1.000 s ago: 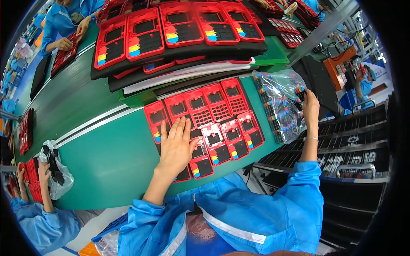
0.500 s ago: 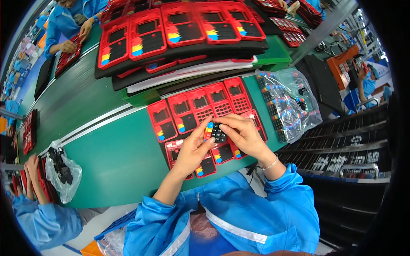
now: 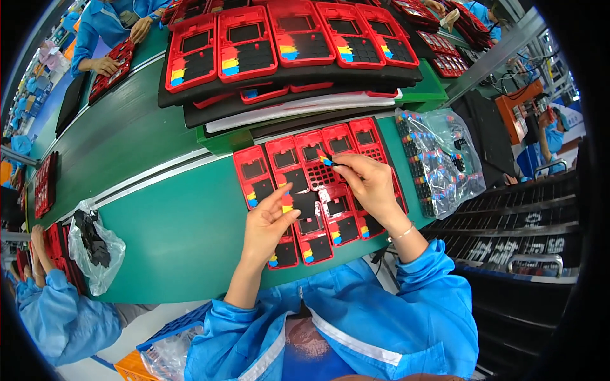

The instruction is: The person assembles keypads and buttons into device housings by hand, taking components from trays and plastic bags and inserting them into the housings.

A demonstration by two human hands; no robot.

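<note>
My right hand (image 3: 365, 184) pinches a small keypad (image 3: 328, 161), black with coloured keys. It is tilted nearly edge-on above the red handset casings. My left hand (image 3: 267, 222) has its thumb and forefinger at opposite edges of another black keypad (image 3: 305, 206), with red, yellow and blue at its left end; part of that grip is hard to make out. Below both hands lie two rows of red casings (image 3: 252, 152) with screen windows. Several have keypads in them. A casing (image 3: 321, 175) under the right hand shows open key holes.
Stacked trays of red casings (image 3: 292, 60) rise beyond the work area. A clear bag of keypads (image 3: 438, 162) lies at the right, and a bag with black pieces (image 3: 95, 247) at the left. Co-workers' hands (image 3: 105, 65) handle casings at the far left. A dark rack (image 3: 527, 222) stands at right.
My hands have moved apart. The right hand has gone up and slightly right with a keypad; the left has shifted slightly left and down, uncovering another keypad and more casings. The whole view has shifted slightly.
</note>
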